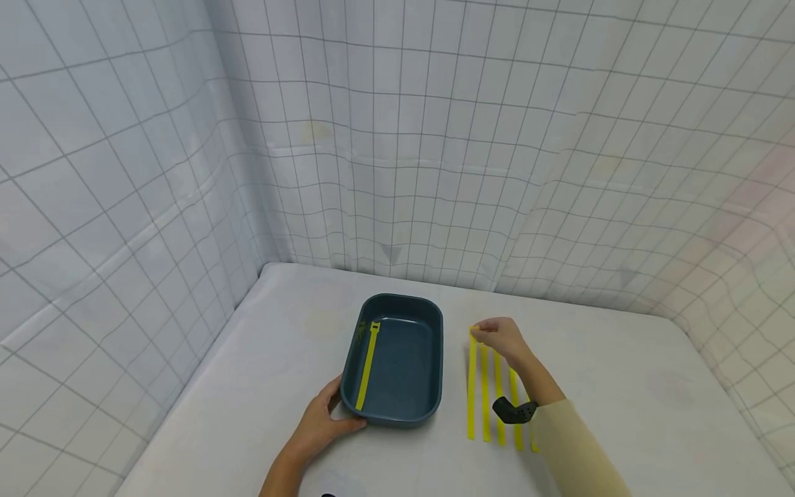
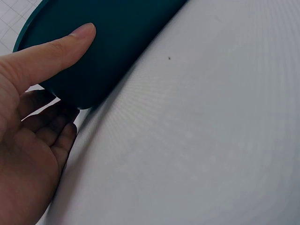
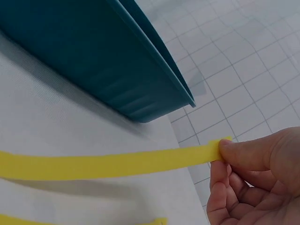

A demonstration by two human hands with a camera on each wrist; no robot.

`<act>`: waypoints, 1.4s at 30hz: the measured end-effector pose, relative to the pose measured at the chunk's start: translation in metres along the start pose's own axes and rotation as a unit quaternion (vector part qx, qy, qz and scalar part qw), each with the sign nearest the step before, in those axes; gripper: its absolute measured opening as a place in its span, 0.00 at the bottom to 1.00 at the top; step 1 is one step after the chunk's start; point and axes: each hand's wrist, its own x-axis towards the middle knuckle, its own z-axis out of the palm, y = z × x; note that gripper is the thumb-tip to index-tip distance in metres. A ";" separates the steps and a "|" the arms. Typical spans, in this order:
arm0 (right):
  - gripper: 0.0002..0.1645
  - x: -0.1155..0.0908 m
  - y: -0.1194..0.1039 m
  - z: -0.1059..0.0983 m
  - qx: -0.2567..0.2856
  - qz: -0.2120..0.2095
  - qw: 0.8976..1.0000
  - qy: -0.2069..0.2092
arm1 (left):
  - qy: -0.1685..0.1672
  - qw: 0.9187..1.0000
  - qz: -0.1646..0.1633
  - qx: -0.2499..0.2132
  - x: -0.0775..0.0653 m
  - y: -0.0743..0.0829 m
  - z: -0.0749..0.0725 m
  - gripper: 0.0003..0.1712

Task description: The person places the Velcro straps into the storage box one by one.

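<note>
A dark teal rectangular tray (image 1: 406,369) sits on the white table. My left hand (image 1: 315,426) holds its near left corner, thumb along the near wall and fingers around the left side. Inside the tray, toward its left wall, lies one yellow hook-and-loop cable tie (image 1: 368,369) with a slotted head. To the right of the tray, my right hand (image 1: 504,339) pinches the far end of another yellow cable tie (image 3: 117,165) between thumb and fingers. That end is raised off the table in the right wrist view, with the strip trailing away from the hand.
Several more yellow cable ties (image 1: 486,400) lie side by side under and beside my right forearm, partly hidden by it. A black band (image 1: 515,411) is on the right wrist. White grid-lined curtains (image 1: 397,172) stand behind the table (image 1: 298,331) and along both sides.
</note>
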 end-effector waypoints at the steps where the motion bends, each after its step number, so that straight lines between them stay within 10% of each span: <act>1: 0.13 -0.001 0.000 0.000 0.000 -0.004 1.000 0.002 | 0.000 1.000 -0.001 0.001 0.000 0.000 0.000 0.55; 42: 0.16 -0.029 -0.016 -0.016 0.025 -0.046 0.998 0.023 | 0.003 1.000 0.000 0.015 0.001 -0.002 0.000 0.55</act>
